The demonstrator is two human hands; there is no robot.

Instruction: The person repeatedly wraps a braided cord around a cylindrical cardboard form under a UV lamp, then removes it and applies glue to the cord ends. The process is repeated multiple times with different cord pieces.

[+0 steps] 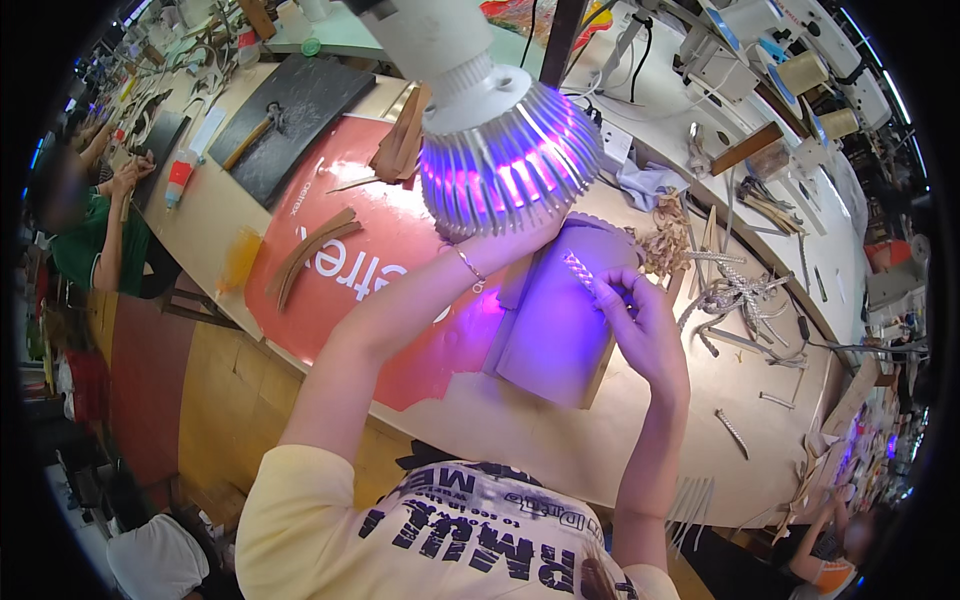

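My right hand (pixel 645 330) pinches the lower end of a short braided cord (pixel 577 270). The cord lies slanted over a flat leather-like panel (pixel 555 345), which looks purple under the light. My left hand (pixel 540 232) reaches to the far edge of that panel; its fingers are hidden behind the lamp (pixel 510 150), so their grip cannot be made out. The lamp has a ribbed metal shade that glows violet and hangs over the work. Beneath the panel's left side is a red printed sheet (pixel 400 375) on the table.
A tangle of braided cords (pixel 740 290) lies to the right, with a loose cord piece (pixel 732 430) nearer me. Brown curved strips (pixel 310 260) rest on the red sheet. Farther left, a hammer (pixel 255 135) sits on a black slab (pixel 300 105). Another person (pixel 100 240) works at left.
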